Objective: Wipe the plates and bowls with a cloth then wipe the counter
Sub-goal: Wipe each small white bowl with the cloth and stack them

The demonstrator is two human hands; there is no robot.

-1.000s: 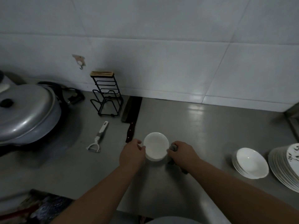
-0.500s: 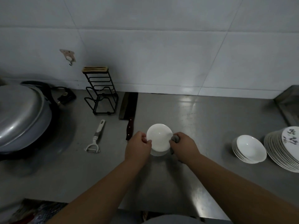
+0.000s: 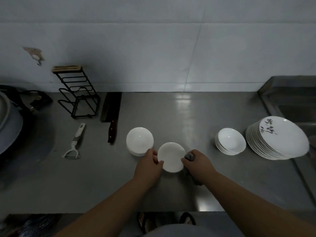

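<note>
Over the counter point(image 3: 171, 117), left hand point(image 3: 148, 165) pinches white bowl point(image 3: 171, 157), right hand point(image 3: 199, 164) grips grey cloth point(image 3: 189, 156).

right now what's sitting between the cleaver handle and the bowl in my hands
A stack of small white bowls sits there on the counter, close beside the held bowl, seen in the head view.
</note>
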